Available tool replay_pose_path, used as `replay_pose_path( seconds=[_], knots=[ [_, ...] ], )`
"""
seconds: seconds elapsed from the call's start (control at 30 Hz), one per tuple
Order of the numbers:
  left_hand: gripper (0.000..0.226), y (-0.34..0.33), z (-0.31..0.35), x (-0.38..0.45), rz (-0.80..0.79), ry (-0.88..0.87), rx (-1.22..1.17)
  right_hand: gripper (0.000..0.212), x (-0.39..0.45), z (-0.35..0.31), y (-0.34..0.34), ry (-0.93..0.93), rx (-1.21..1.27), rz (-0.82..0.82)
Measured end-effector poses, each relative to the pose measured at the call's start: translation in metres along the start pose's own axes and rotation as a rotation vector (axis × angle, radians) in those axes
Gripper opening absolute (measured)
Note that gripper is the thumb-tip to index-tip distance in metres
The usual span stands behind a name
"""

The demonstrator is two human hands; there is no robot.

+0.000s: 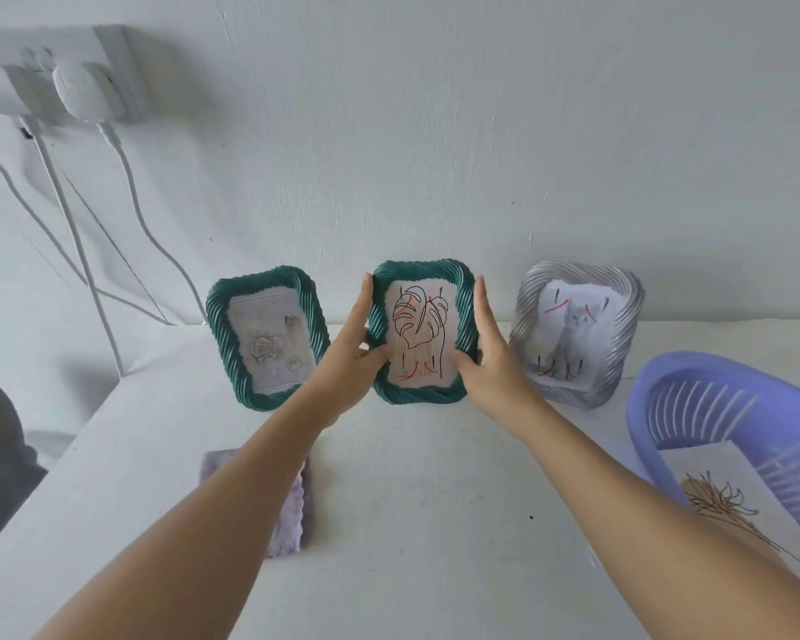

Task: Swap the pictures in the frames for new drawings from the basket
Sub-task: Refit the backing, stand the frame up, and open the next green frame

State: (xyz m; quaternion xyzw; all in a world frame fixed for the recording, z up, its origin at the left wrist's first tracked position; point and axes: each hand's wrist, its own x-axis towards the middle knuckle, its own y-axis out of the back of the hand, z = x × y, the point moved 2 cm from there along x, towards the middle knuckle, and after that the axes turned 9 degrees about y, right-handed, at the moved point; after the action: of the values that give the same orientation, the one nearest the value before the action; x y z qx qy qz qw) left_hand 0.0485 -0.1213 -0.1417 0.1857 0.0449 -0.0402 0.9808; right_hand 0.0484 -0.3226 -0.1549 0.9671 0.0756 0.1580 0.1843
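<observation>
Nearest, a purple cloth (287, 501) on the white desk (412, 524), partly under the left forearm. At right, a purple basket (656, 399) holding a plant drawing (730, 505). Further in, left hand (354, 358) and right hand (490, 358) clasping the sides of the middle green frame (423, 332), thumbs on its leaf drawing. Against the wall, a green rose frame (269, 339) left, a silver cat frame (578, 334) right.
</observation>
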Motion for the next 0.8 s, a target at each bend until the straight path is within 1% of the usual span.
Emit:
replay_pose_path(
  seconds=[0.17,0.33,0.47,0.6,0.7,0.8],
  knots=[
    [0.095,0.003,-0.002,-0.025,-0.053,-0.014,-0.120,0.102,-0.019,-0.004,0.000,0.020,0.091,-0.034],
    [0.093,0.003,-0.002,-0.043,-0.050,-0.019,-0.173,0.099,-0.035,-0.013,-0.002,0.017,0.149,-0.049],
    [0.092,0.004,0.000,-0.055,-0.067,-0.021,-0.208,0.093,-0.043,-0.022,0.000,-0.015,0.254,-0.057],
    [0.093,0.006,0.000,-0.064,-0.090,-0.009,-0.246,0.096,-0.048,-0.030,0.000,-0.017,0.291,-0.048],
    [0.093,0.008,-0.003,-0.067,-0.099,-0.006,-0.236,0.096,-0.052,-0.030,-0.001,-0.008,0.307,-0.028],
    [0.094,0.009,-0.006,-0.069,-0.094,0.005,-0.164,0.096,-0.056,-0.030,-0.003,-0.002,0.295,-0.010]
  ],
)
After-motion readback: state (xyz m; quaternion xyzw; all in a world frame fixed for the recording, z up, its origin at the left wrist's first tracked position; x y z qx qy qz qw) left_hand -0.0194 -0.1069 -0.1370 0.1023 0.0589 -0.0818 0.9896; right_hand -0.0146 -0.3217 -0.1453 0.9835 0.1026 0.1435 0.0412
